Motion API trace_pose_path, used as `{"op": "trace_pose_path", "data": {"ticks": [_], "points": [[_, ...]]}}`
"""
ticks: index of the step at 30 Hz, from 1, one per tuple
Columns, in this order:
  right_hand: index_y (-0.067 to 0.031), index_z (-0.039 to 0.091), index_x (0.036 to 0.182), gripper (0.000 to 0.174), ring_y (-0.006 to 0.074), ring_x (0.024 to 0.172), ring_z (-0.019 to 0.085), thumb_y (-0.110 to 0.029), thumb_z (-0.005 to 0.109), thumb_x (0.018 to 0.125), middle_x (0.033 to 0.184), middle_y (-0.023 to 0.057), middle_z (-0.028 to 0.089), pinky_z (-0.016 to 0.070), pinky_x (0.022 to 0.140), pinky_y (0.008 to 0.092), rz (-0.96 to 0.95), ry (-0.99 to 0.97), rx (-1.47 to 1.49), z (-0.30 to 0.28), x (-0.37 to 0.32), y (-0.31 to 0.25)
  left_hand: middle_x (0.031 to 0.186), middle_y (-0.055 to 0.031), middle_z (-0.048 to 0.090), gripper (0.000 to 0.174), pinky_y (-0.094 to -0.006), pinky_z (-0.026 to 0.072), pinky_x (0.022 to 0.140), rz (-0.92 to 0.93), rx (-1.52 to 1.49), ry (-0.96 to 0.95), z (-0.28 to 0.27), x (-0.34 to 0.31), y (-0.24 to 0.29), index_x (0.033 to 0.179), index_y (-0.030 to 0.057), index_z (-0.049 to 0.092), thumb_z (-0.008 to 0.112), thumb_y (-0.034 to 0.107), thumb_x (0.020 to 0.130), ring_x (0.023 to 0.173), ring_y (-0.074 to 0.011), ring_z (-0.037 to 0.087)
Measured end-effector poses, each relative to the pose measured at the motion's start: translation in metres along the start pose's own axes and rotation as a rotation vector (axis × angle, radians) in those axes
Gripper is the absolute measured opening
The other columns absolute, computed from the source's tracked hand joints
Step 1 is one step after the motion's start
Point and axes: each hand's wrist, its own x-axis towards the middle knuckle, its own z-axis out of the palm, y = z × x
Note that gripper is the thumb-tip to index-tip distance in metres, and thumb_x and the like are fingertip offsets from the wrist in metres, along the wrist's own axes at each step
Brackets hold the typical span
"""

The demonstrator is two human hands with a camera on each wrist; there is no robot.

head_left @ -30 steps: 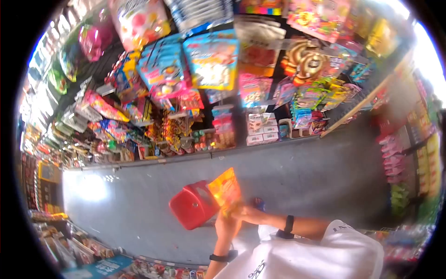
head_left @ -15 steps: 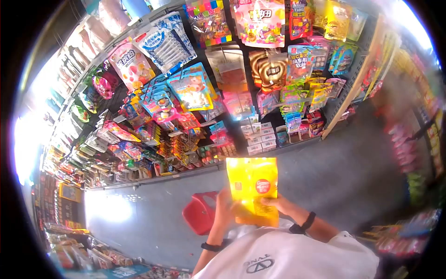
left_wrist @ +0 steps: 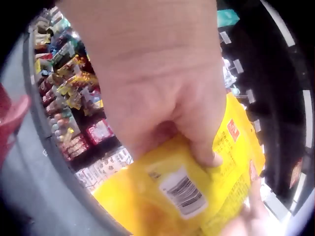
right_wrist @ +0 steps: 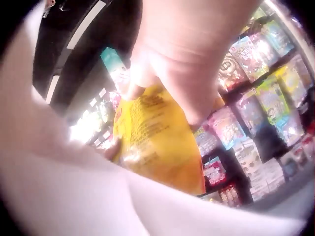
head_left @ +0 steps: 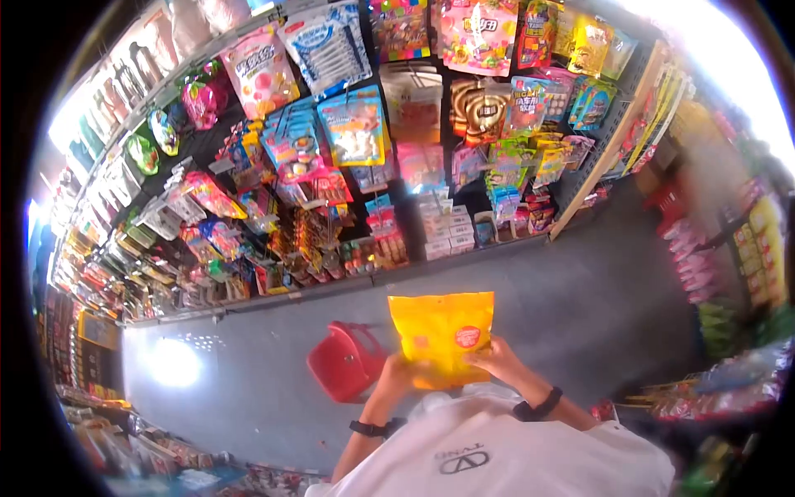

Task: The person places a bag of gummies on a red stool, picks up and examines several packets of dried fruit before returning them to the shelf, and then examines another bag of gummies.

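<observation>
A yellow snack bag (head_left: 443,327) with a round red label is held up in front of the white shirt, printed face toward the head camera. My left hand (head_left: 404,373) grips its left lower edge, thumb on the face. On the other side my right hand (head_left: 497,362) pinches the right edge, thumb lying over the print. In the left wrist view the bag (left_wrist: 231,182) shows a white barcode patch beside the left thumb. The right wrist view has the bag (right_wrist: 157,137) under the right hand (right_wrist: 177,73), between thumb and fingers.
A red plastic stool (head_left: 339,364) stands on the grey floor (head_left: 257,356) to the left. Ahead runs a long rack of hanging candy bags (head_left: 352,124), with small white boxes (head_left: 447,232) at its foot. More goods (head_left: 729,389) hang at the right.
The yellow bag, earlier tilted and seen narrow between both hands, was turned upright to face the head camera. Since then it has dipped slightly; both hands still hold it.
</observation>
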Motion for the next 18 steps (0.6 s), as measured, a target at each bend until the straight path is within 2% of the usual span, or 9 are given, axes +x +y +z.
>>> {"op": "trace_pose_path", "data": {"ticks": [2, 5, 8, 11, 14, 15, 18], "points": [[-0.0009, 0.062, 0.118, 0.035, 0.0133, 0.104, 0.062, -0.011, 0.073, 0.087, 0.111, 0.0055, 0.067, 0.0511, 0.091, 0.0281, -0.014, -0.019, 0.007, 0.008, -0.007, 0.001, 0.111, -0.0054, 0.070, 0.032, -0.0293, 0.0524, 0.089, 0.045, -0.018, -0.023, -0.002, -0.012, -0.005, 0.120, -0.0018, 0.061, 0.069, 0.011, 0.092, 0.100, -0.0135, 0.064], [-0.0008, 0.061, 0.121, 0.045, 0.0096, 0.104, 0.059, -0.027, 0.075, 0.087, 0.115, 0.0047, 0.066, 0.0491, 0.090, 0.0274, 0.010, -0.060, 0.037, 0.014, -0.002, 0.007, 0.116, -0.0062, 0.068, 0.035, -0.0297, 0.0524, 0.091, 0.053, 0.100, -0.043, -0.004, -0.023, 0.007, 0.123, -0.0017, 0.059, 0.068, 0.013, 0.093, 0.102, -0.0146, 0.064], [-0.0018, 0.062, 0.120, 0.044, 0.0099, 0.105, 0.059, -0.030, 0.073, 0.088, 0.115, 0.0046, 0.066, 0.0487, 0.091, 0.0278, -0.038, -0.105, -0.020, 0.016, -0.001, -0.009, 0.117, -0.0069, 0.067, 0.035, -0.0304, 0.0532, 0.092, 0.043, -0.004, 0.154, 0.007, -0.024, 0.025, 0.124, -0.0011, 0.058, 0.067, 0.014, 0.094, 0.103, -0.0157, 0.065], [-0.0027, 0.061, 0.123, 0.045, 0.0116, 0.105, 0.060, -0.030, 0.072, 0.089, 0.116, 0.0057, 0.066, 0.0486, 0.092, 0.0290, -0.061, -0.111, 0.015, 0.014, 0.005, -0.013, 0.116, -0.0067, 0.067, 0.034, -0.0320, 0.0545, 0.091, 0.075, 0.002, 0.201, 0.006, -0.023, 0.025, 0.124, 0.0001, 0.058, 0.065, 0.015, 0.095, 0.104, -0.0169, 0.065], [-0.0025, 0.059, 0.124, 0.046, 0.0140, 0.107, 0.061, -0.028, 0.072, 0.089, 0.116, 0.0068, 0.066, 0.0482, 0.094, 0.0307, -0.080, -0.115, -0.054, 0.003, 0.004, -0.027, 0.112, -0.0055, 0.066, 0.033, -0.0292, 0.0485, 0.090, 0.129, -0.129, 0.215, 0.025, -0.020, 0.033, 0.119, -0.0020, 0.060, 0.066, 0.020, 0.094, 0.101, -0.0142, 0.061], [-0.0022, 0.059, 0.123, 0.045, 0.0144, 0.108, 0.060, -0.025, 0.073, 0.087, 0.116, 0.0068, 0.066, 0.0479, 0.095, 0.0312, -0.142, -0.122, 0.022, -0.001, 0.004, -0.034, 0.112, -0.0045, 0.066, 0.032, -0.0292, 0.0478, 0.091, 0.147, -0.111, 0.224, 0.021, -0.011, 0.017, 0.119, -0.0011, 0.061, 0.067, 0.019, 0.094, 0.100, -0.0142, 0.061], [-0.0025, 0.060, 0.122, 0.042, 0.0146, 0.108, 0.060, -0.021, 0.073, 0.087, 0.116, 0.0062, 0.066, 0.0478, 0.096, 0.0308, -0.212, -0.048, 0.049, -0.019, -0.001, -0.048, 0.111, -0.0050, 0.068, 0.033, -0.0321, 0.0570, 0.083, 0.235, -0.078, 0.209, 0.036, 0.009, 0.011, 0.123, 0.0028, 0.059, 0.067, 0.016, 0.093, 0.101, -0.0160, 0.066]]}}
